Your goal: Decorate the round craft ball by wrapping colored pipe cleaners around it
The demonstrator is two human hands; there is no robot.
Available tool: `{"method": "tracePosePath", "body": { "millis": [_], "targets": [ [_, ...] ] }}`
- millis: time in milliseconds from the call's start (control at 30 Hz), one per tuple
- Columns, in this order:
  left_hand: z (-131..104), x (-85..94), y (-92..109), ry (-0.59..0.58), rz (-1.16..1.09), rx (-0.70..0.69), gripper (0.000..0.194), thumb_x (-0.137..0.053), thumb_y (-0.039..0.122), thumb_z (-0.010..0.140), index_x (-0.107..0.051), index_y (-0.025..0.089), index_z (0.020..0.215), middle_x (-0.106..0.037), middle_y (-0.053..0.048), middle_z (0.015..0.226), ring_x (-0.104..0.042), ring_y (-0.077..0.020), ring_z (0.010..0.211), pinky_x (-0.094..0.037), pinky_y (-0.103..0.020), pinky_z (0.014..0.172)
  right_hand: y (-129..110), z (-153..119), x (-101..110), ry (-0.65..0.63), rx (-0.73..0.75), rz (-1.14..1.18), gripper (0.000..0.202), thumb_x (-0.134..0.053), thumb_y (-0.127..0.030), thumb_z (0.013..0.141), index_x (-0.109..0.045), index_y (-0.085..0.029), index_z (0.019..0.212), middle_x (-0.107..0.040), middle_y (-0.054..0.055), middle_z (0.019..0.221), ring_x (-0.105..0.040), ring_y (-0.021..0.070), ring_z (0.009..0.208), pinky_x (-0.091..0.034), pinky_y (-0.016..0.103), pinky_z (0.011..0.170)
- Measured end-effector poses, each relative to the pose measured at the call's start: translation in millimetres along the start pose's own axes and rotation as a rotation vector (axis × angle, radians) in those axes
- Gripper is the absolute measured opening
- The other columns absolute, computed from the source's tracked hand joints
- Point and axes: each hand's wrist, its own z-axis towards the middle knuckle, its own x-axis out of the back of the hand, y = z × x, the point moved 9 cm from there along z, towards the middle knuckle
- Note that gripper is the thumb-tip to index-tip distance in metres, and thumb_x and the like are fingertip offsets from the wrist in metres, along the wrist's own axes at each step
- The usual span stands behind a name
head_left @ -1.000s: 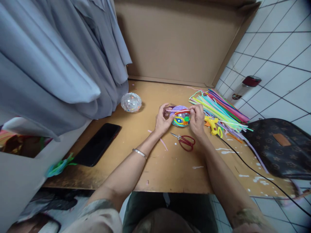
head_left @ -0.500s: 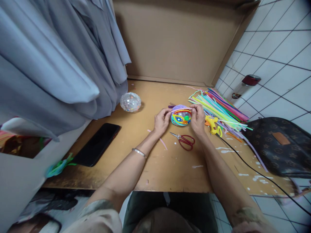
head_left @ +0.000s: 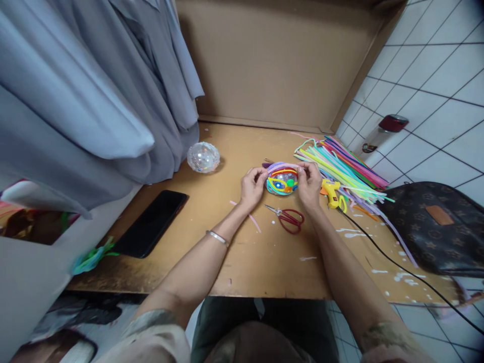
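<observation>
A ball (head_left: 282,180) covered in colourful strips, with yellow, blue, green and red shapes on its front, rests on the wooden table. A pale purple strip (head_left: 284,165) runs across its upper part. My left hand (head_left: 254,187) pinches the strip's left end at the ball's left side, fingers pressed together. At the right side, my right hand (head_left: 309,182) is closed around the strip's other end. Red-handled scissors (head_left: 289,220) lie just below the ball, and a thin pink strip (head_left: 254,222) lies left of them.
Right of my right hand are a yellow glue gun (head_left: 331,194) with a black cord and a heap of coloured pipe cleaners (head_left: 346,166). A dark bag (head_left: 438,227) sits far right. A clear ball (head_left: 203,157) and a black phone (head_left: 152,223) are left, beside grey cloth (head_left: 162,91).
The pale purple strip sits slightly higher on the ball. My hands have barely moved, and the camera view has shifted slightly.
</observation>
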Motion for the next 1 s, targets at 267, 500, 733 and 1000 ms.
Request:
{"method": "tracePosePath", "body": {
  "millis": [267,500,733,1000],
  "targets": [
    [0.1,-1.9,-9.2,-0.003,-0.098,0.076,0.024,-0.069,0.039,0.083,-0.072,0.016,0.088,-0.074,-0.007,0.092,-0.067,-0.0191,0.087,-0.052,-0.033,0.086,6.8,1.1,2.6,0.047,-0.062,0.066,0.012,-0.054,-0.032,0.087,-0.062,-0.023,0.085,-0.061,0.003,0.087,-0.058,0.0191,0.083,-0.050,0.035,0.078],
    [2.1,-1.0,-16.4,-0.020,-0.081,0.033,0.028,-0.073,0.040,0.080,-0.073,0.016,0.094,-0.075,-0.009,0.097,-0.068,-0.0183,0.085,-0.054,-0.033,0.084,20.7,1.4,3.0,0.088,-0.144,0.130,0.017,-0.055,-0.036,0.085,-0.062,-0.021,0.082,-0.062,0.002,0.080,-0.057,0.0171,0.074,-0.049,0.033,0.073],
    [2.4,0.4,-11.0,0.008,-0.050,0.010,0.023,-0.075,0.036,0.078,-0.073,0.017,0.090,-0.075,-0.006,0.088,-0.068,-0.0155,0.077,-0.056,-0.030,0.077,25.1,1.6,1.5,0.101,-0.175,0.201,0.017,-0.058,-0.037,0.083,-0.063,-0.021,0.082,-0.063,0.001,0.077,-0.059,0.0171,0.072,-0.049,0.033,0.073],
    [-1.0,3.5,1.0,0.042,0.002,-0.052,0.019,-0.072,0.035,0.078,-0.072,0.017,0.085,-0.075,-0.005,0.083,-0.067,-0.0144,0.073,-0.056,-0.028,0.072,25.7,2.2,-0.3,0.093,-0.201,0.274,0.017,-0.060,-0.036,0.080,-0.066,-0.021,0.084,-0.066,0.002,0.078,-0.061,0.0178,0.073,-0.051,0.034,0.074]
  ]
}}
